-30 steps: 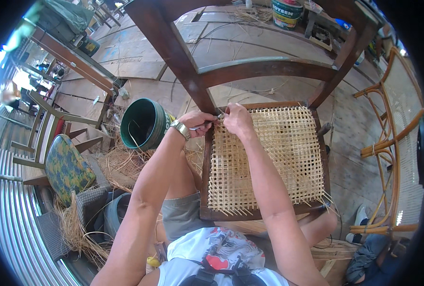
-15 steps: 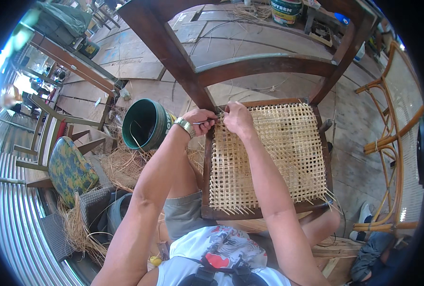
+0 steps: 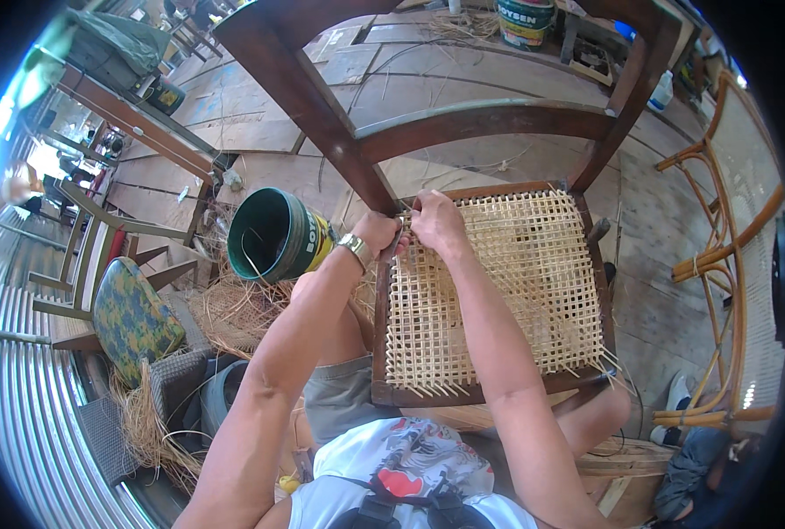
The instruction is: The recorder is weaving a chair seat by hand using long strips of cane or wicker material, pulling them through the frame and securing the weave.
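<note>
A dark wooden chair (image 3: 481, 121) stands before me, its seat woven with pale cane (image 3: 516, 282) in an open grid. Loose cane ends stick out along the near edge and near right corner. At the far left corner of the seat, my left hand (image 3: 377, 234), with a watch on its wrist, is closed on a thin dark metal tool (image 3: 399, 236), partly hidden by the fingers. Close beside it, my right hand (image 3: 438, 222) pinches at the weave with curled fingers, seemingly on a cane strand whose end is mostly hidden.
Left of the chair stands a green bucket (image 3: 258, 236) beside a heap of cane scraps (image 3: 234, 309). A camouflage-patterned cushion (image 3: 135, 309) and a bundle of fibre strands (image 3: 145, 414) lie farther left. A rattan chair (image 3: 736, 238) is at right, with another person's leg (image 3: 688, 476) below it.
My left hand has moved right and slightly down, closer to my right hand, turning the thin tool more upright. The right hand stays at the seat corner.
</note>
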Demonstrator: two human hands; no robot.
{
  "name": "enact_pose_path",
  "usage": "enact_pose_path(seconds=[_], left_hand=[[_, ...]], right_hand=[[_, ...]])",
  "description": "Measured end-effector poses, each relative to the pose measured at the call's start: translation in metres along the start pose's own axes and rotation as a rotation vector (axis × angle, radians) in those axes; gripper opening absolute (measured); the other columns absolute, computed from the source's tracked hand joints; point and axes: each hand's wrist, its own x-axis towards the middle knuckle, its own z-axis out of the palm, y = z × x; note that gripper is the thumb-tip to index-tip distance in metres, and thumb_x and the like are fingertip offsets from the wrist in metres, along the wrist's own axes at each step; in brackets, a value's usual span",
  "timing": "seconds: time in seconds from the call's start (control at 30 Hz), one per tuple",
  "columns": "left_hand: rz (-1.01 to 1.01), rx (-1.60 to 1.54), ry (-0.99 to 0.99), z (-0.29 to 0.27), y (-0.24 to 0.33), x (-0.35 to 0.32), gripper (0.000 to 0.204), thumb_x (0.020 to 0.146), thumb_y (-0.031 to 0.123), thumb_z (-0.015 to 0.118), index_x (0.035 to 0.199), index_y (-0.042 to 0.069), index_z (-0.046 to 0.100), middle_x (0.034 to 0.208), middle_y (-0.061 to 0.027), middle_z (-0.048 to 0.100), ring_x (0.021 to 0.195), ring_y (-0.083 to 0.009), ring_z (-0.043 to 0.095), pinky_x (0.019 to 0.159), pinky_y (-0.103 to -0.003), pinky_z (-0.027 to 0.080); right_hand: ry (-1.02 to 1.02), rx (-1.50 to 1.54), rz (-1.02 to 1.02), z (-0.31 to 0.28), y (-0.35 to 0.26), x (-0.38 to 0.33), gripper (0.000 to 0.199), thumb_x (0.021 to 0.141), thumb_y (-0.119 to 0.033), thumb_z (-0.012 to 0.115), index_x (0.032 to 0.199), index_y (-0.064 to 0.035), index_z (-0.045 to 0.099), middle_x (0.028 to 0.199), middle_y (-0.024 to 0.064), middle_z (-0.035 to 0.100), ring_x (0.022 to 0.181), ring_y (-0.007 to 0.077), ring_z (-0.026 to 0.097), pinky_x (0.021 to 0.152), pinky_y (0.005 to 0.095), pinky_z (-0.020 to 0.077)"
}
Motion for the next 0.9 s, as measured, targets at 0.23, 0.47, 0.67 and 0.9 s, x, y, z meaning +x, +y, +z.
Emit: enact_pose_path(seconds=[0.23, 0.47, 0.67, 0.9], left_hand=[[0.105, 0.095, 0.211, 0.031, -0.001, -0.028, 0.022, 0.101, 0.013, 0.052, 0.097, -0.003, 0.066, 0.072, -0.0100, 0.067, 0.054, -0.0162, 0.063, 0.047, -0.031, 0.053], [0.384, 1.420, 0.127, 0.021, 0.018, -0.024, 0.035, 0.092, 0.028, 0.061, 0.089, -0.006, 0.071, 0.087, -0.0301, 0.070, 0.084, -0.0408, 0.072, 0.078, -0.047, 0.058], [0.323, 0.852, 0.386, 0.018, -0.013, -0.009, 0.039, 0.094, 0.029, 0.058, 0.087, -0.007, 0.070, 0.091, -0.0327, 0.069, 0.092, -0.0480, 0.068, 0.083, -0.053, 0.054], [0.265, 0.452, 0.201, 0.008, -0.010, -0.024, 0.032, 0.096, 0.022, 0.058, 0.082, -0.005, 0.069, 0.072, -0.0152, 0.072, 0.052, -0.0199, 0.068, 0.053, -0.036, 0.056]], right_hand=[[0.008, 0.058, -0.003, -0.003, 0.000, -0.005, 0.017, 0.087, -0.017, 0.063, 0.097, -0.0042, 0.069, 0.104, 0.0193, 0.068, 0.101, 0.0385, 0.066, 0.089, 0.0480, 0.0534], [0.002, -0.025, 0.019, 0.002, 0.004, 0.002, 0.017, 0.088, -0.018, 0.063, 0.098, -0.0060, 0.070, 0.107, 0.0165, 0.069, 0.103, 0.0362, 0.066, 0.090, 0.0471, 0.0533], [-0.062, -0.070, 0.059, 0.000, -0.002, 0.003, 0.018, 0.089, -0.021, 0.065, 0.099, -0.0080, 0.070, 0.110, 0.0144, 0.069, 0.104, 0.0353, 0.067, 0.090, 0.0460, 0.0536], [-0.031, -0.031, 0.019, -0.001, 0.000, 0.000, 0.017, 0.089, -0.022, 0.064, 0.098, -0.0078, 0.069, 0.107, 0.0147, 0.069, 0.102, 0.0356, 0.067, 0.088, 0.0473, 0.0536]])
